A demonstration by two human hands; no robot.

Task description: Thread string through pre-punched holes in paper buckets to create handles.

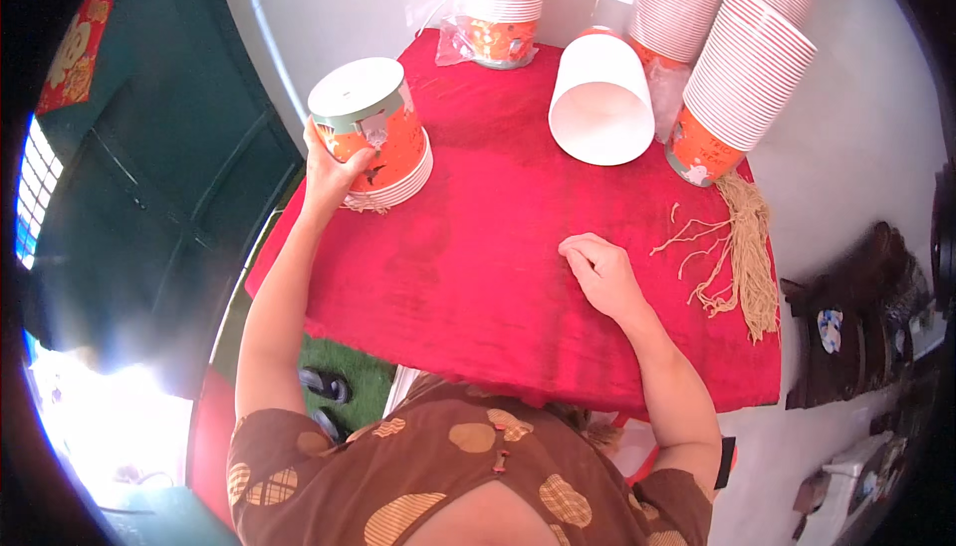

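Observation:
Several orange-and-green paper buckets (393,147) stand nested upside down at the left of the table, white base up. My left hand (337,169) grips their left side, thumb on the printed wall and fingers behind it. A few tan strands poke out under the rims. My right hand (603,272) rests loosely closed on the red cloth, with nothing showing in its fingers. Beyond it a white-lined paper bucket (600,128) lies on its side, mouth toward me. To its right lies a bundle of tan twine (747,257), its loose strands spread toward my right hand.
Tall stacks of nested paper buckets (742,78) stand at the back right, and another bucket stack (503,8) in plastic wrap at the back. The red-covered table (468,277) meets a white wall. A dark green door (149,167) is at the left; shoes (324,385) lie on green flooring below.

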